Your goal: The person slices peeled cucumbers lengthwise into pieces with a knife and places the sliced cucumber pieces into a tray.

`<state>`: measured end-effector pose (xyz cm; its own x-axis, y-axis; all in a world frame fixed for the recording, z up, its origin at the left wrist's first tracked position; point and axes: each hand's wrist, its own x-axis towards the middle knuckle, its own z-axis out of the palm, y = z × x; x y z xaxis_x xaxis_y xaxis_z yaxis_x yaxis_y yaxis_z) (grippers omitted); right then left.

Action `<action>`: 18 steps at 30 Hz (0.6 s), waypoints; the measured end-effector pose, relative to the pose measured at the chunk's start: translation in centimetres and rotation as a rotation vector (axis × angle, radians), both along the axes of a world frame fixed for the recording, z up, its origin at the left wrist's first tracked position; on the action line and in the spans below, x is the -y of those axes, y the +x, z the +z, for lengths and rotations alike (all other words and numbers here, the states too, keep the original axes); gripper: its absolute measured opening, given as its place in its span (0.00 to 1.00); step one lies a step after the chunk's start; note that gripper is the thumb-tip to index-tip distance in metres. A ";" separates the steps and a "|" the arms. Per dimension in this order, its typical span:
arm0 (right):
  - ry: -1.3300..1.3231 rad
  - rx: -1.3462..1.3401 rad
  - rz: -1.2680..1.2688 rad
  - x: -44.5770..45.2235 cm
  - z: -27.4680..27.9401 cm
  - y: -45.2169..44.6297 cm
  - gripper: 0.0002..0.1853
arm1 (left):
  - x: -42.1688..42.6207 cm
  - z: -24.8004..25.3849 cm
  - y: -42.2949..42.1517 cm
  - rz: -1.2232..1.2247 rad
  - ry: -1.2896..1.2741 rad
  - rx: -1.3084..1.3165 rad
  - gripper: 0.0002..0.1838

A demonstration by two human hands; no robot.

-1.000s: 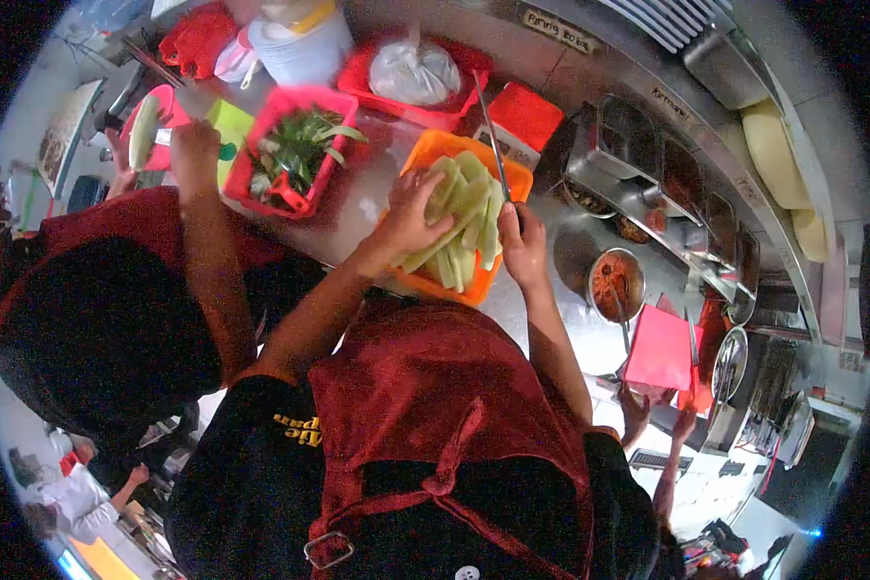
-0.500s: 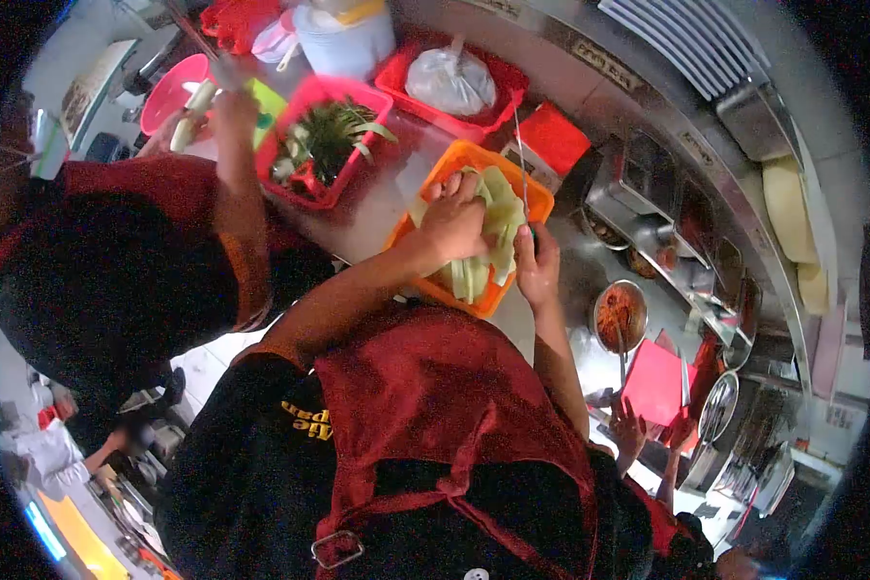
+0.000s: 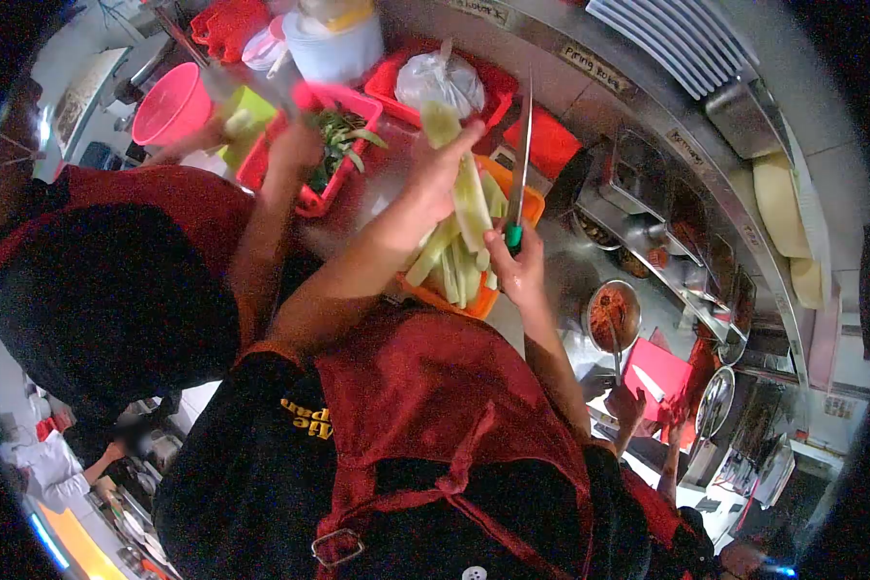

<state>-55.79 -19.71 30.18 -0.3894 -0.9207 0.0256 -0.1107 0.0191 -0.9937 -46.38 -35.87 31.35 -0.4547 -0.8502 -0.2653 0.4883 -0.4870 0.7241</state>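
My left hand point(image 3: 438, 186) is closed round a long, pale green vegetable piece point(image 3: 470, 198), raised above an orange basket point(image 3: 478, 307). More pale green strips point(image 3: 447, 266) lie in that basket under it. In my right hand point(image 3: 520, 269) is a knife point(image 3: 523, 155) with a green handle, its long blade pointing up and away from me. The right thumb is near the lower end of the raised piece; whether they touch I cannot tell.
Left of me a co-worker's hand point(image 3: 297, 145) is over a red basket point(image 3: 311, 203) of cut greens, near a pink bowl point(image 3: 172, 104). A bagged red tray point(image 3: 498, 108) stands behind. To the right are a bowl of red food point(image 3: 612, 314) and another person's pink board point(image 3: 669, 365).
My left hand has lifted a vegetable piece up out of the basket. The knife in my right hand now points more upright. The left co-worker's hand has moved over to the red basket.
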 end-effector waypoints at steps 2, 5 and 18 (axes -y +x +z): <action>-0.004 0.032 0.017 0.3 0.3 0.2 0.10 | -0.2 2.0 0.7 -0.053 0.088 -0.186 0.18; 0.016 0.277 0.061 0.4 2.8 1.0 0.11 | -1.1 4.5 1.2 -0.054 0.184 -0.331 0.26; -0.238 -0.209 0.251 -3.0 5.2 1.3 0.23 | 1.1 12.9 3.1 0.214 0.030 -0.492 0.27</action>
